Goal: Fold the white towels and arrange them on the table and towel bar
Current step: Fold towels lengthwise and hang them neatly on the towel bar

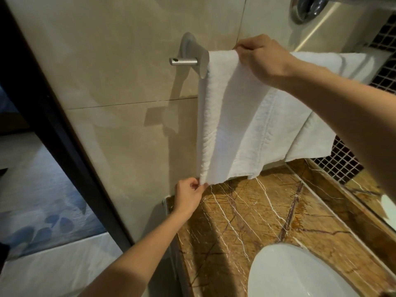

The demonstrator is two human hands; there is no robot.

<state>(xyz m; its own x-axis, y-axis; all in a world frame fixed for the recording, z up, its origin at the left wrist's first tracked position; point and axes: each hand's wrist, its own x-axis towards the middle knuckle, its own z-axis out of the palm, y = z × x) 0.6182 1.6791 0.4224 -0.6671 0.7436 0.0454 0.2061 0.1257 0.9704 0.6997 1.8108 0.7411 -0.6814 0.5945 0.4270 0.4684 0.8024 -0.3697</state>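
So your white towel [235, 116] is draped over the left end of the towel bar [184, 61], hanging down to just above the marble counter's [257, 215] back edge. Your right hand [263, 58] is curled around the top fold at the bar, and your left hand [188, 197] pinches the bottom left corner. A second towel [310, 142] hangs right beside it.

text: none legible | labels: none | brands: none | numbers: none | signs: none
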